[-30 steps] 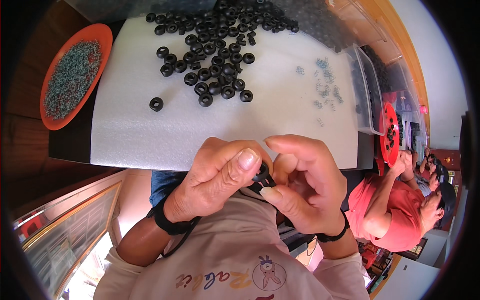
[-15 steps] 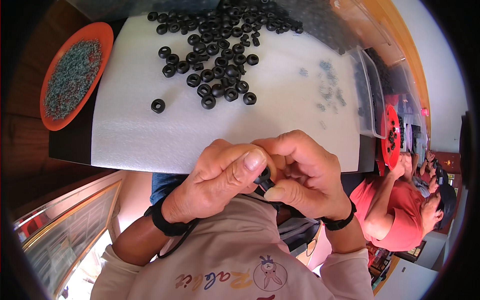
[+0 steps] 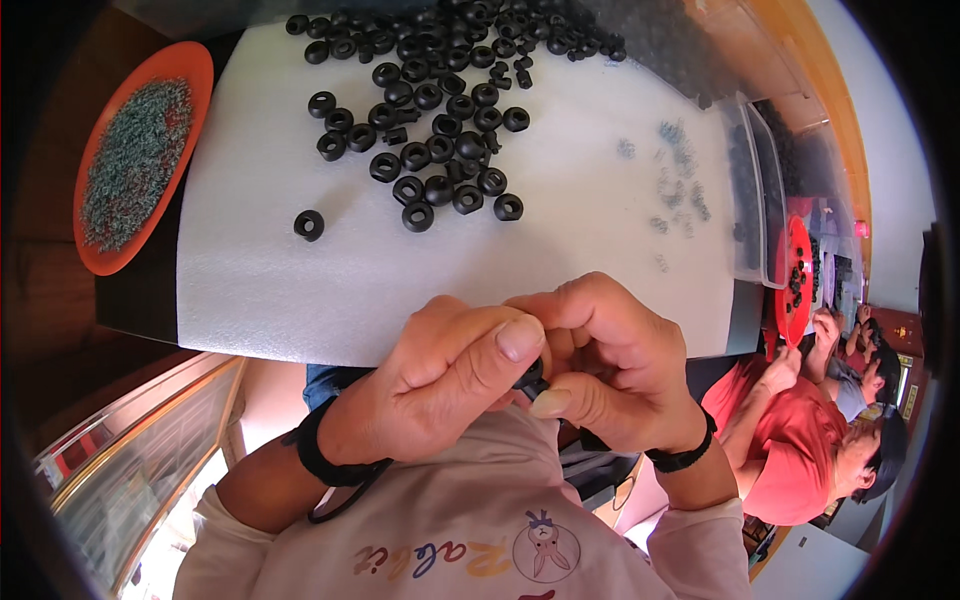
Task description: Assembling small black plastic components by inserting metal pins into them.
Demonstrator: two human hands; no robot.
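Note:
Above my lap, by the near edge of the table, both hands meet at a small black ball-shaped cord lock (image 3: 529,377). My left hand (image 3: 435,385) is closed round its body, with the thumb lying over the top. My right hand (image 3: 625,375) pinches at the dark plunger end, its thumb tip pressed near it and the fingers curled behind. Most of the piece is hidden by my fingers. Beyond them, one loose black cord lock ball (image 3: 309,225) lies apart from a spread of similar balls (image 3: 439,190) and small black plungers (image 3: 501,78) on the white foam sheet (image 3: 270,300).
An orange plate (image 3: 203,95) heaped with tiny metal springs stands at the left. Some springs (image 3: 684,165) lie scattered on the sheet's right side. Clear plastic bins (image 3: 760,200) line the right. A person in a red shirt (image 3: 790,450) sits there beside a red plate (image 3: 793,300).
The view has shifted slightly. My hands stay together on the cord lock, and less of its black plunger end shows between my thumbs now.

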